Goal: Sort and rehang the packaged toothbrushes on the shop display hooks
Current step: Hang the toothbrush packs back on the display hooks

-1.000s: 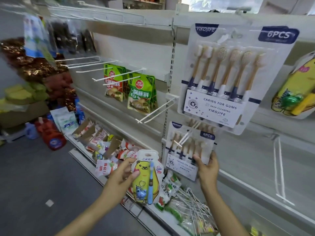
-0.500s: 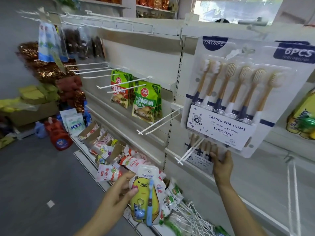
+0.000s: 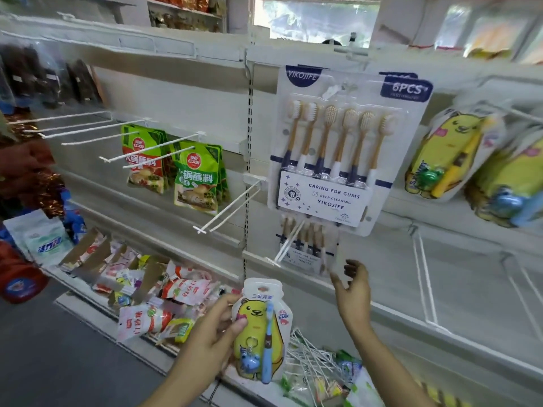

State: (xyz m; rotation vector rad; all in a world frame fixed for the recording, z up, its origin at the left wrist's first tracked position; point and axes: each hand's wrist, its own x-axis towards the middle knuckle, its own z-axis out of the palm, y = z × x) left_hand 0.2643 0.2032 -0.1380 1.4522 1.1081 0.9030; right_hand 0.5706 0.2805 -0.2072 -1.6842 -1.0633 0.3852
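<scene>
Yellow bear-shaped toothbrush pack [image 3: 260, 333] in left hand [image 3: 216, 333]

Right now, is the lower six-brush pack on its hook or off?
On. The lower six-brush pack hangs from the white hook; the right hand is just below, not gripping it.

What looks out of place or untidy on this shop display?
Loose white display hooks lie in a tangled heap on the bottom shelf, among snack packets, instead of being mounted. The snack packets there are also jumbled.
</scene>
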